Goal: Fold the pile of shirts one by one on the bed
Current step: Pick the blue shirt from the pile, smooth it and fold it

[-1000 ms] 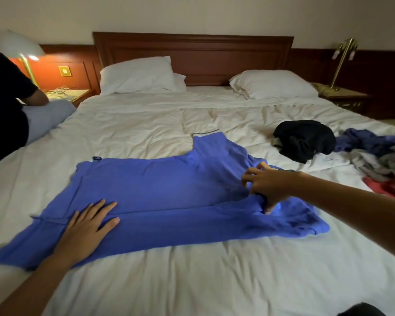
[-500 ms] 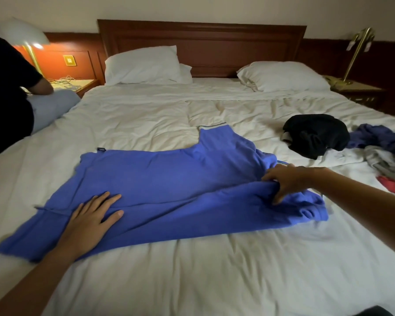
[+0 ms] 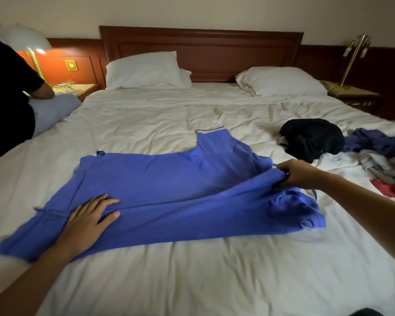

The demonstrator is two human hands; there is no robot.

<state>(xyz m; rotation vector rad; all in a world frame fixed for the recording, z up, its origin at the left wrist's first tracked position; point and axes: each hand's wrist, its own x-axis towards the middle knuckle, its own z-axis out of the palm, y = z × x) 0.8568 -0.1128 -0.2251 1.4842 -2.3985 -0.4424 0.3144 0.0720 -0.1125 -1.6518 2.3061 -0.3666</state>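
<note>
Both hands work the blue shirt (image 3: 169, 185) spread on the bed (image 3: 192, 281): your left hand (image 3: 89, 221) presses flat, fingers straight, on its left end, your right hand (image 3: 294, 173) pinches its right edge, so you seem mid-fold; next, carry that edge over smoothly.

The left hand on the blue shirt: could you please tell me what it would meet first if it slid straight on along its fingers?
Only more blue shirt: the left hand lies flat on it, fingers aimed toward the striped cuff. Past that, probably bedcover. The right hand looks off that line.
</note>
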